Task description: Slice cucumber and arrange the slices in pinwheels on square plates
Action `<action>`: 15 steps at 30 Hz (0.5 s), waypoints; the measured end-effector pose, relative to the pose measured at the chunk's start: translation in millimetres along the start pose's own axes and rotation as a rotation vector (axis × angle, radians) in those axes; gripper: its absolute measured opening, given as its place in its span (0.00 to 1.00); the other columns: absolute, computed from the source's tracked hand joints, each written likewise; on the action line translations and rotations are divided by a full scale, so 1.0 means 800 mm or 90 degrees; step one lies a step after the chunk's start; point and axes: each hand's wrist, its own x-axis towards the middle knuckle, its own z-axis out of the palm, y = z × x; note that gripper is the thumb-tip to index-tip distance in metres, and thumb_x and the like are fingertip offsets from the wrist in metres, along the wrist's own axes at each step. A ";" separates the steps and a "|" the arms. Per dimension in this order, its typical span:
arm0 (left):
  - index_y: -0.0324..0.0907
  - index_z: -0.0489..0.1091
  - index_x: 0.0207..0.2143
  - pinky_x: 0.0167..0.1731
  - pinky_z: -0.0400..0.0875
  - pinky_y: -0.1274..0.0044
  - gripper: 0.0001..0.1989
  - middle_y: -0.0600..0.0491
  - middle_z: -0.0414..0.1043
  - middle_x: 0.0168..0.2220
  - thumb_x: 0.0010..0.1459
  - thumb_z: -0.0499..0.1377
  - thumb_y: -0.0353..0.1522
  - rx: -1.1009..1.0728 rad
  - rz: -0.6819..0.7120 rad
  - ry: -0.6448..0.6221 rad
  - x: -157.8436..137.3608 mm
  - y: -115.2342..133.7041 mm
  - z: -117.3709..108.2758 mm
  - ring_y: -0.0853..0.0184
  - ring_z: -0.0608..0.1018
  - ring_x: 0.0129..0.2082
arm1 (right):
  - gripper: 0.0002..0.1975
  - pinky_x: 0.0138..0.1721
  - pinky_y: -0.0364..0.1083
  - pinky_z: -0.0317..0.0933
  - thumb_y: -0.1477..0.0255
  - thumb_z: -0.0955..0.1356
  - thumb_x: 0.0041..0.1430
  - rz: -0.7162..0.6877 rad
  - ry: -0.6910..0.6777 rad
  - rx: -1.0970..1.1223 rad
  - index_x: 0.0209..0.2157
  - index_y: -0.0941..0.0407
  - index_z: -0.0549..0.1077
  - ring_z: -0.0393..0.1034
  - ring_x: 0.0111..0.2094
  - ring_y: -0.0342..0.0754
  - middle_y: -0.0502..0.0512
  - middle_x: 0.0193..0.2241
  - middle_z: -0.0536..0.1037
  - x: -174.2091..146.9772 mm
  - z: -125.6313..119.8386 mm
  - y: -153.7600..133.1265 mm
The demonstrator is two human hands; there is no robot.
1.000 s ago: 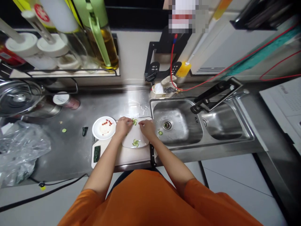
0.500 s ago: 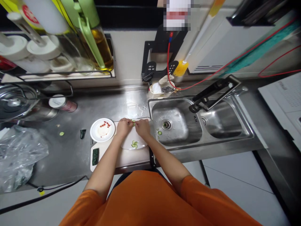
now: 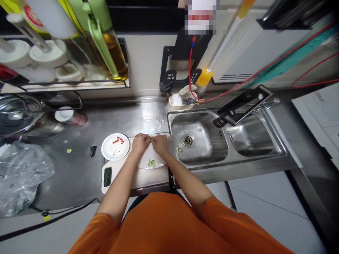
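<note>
Both hands meet over the far edge of a white plate (image 3: 144, 160), fingers closed around small green cucumber slices (image 3: 150, 138). My left hand (image 3: 141, 143) pinches from one side, and my right hand (image 3: 160, 144) pinches from the other. Their fingers hide much of the slices. Closer to me on the plate, several cucumber slices (image 3: 151, 162) lie fanned out like a pinwheel. The plate rests on a white cutting board (image 3: 119, 167). On the board's left end lies a dark green cucumber piece (image 3: 107, 176), near a white dish (image 3: 106, 151) with small red bits (image 3: 118, 141).
To the right is a double steel sink (image 3: 209, 141) with a cucumber slice (image 3: 180, 150) in it. A cucumber end (image 3: 93, 151) and a clear plastic bag (image 3: 26, 176) lie on the left counter. Behind stand a lidded jar (image 3: 71, 116) and an oil bottle (image 3: 108, 46).
Almost nothing differs. Both hands stay over the plate's far edge with fingers pinched, shifting only very slightly, and the fanned slices keep their arrangement.
</note>
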 end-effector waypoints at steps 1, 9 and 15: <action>0.41 0.76 0.29 0.40 0.67 0.75 0.07 0.50 0.74 0.31 0.50 0.57 0.30 -0.001 0.001 0.001 0.000 0.000 0.000 0.65 0.74 0.34 | 0.17 0.42 0.50 0.56 0.69 0.58 0.63 -0.001 0.002 0.000 0.46 0.48 0.75 0.58 0.48 0.56 0.56 0.43 0.73 0.000 0.001 0.000; 0.40 0.76 0.31 0.39 0.68 0.76 0.07 0.50 0.74 0.30 0.50 0.58 0.30 -0.009 0.003 0.021 -0.005 0.001 -0.003 0.65 0.74 0.33 | 0.18 0.41 0.50 0.57 0.70 0.59 0.63 -0.004 0.012 -0.001 0.48 0.48 0.75 0.58 0.48 0.57 0.56 0.43 0.74 0.003 0.004 0.001; 0.40 0.76 0.32 0.39 0.68 0.76 0.07 0.50 0.74 0.31 0.50 0.59 0.30 -0.020 -0.008 0.017 -0.005 0.001 -0.003 0.66 0.75 0.33 | 0.18 0.42 0.49 0.56 0.70 0.59 0.63 0.006 0.002 0.011 0.49 0.47 0.74 0.58 0.49 0.56 0.56 0.44 0.74 0.002 0.003 0.001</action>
